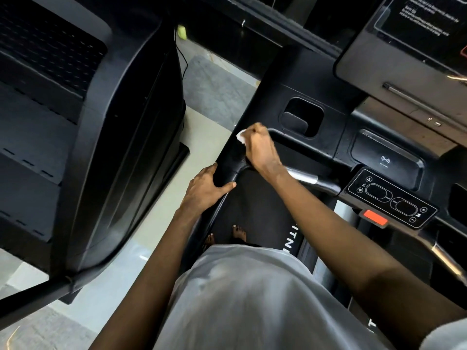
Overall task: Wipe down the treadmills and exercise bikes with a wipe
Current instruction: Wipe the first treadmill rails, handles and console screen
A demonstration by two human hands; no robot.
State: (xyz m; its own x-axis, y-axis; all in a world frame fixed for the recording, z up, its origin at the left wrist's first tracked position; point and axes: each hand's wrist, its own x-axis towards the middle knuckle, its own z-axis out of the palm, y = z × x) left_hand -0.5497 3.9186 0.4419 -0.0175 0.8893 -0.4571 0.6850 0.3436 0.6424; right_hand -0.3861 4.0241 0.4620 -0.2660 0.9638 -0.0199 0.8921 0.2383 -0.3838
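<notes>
I stand barefoot on the treadmill, my feet on its dark belt, looking down past my grey shirt. My right hand is clenched around a small white wipe, which sticks out past my knuckles and presses against the top of the left side rail where it meets the console. My left hand grips the same rail lower down, fingers curled over its outer edge and thumb lying across the inner side, just below my right wrist.

Just beyond the wipe sits a square cup pocket sunk into the console. To its right is a shallow tray with a wireless symbol, and nearer me a button panel with arrows and plus and minus marks, with an orange-red tab just below it. A silver-and-black handlebar crosses under my right forearm. The screen tilts in the upper right corner.

On my left, across a strip of pale floor, a tall black machine with stepped treads fills that side. A grey mat lies on the floor ahead between the two machines, and something small and yellow-green, too blurred to identify, sits beyond it.
</notes>
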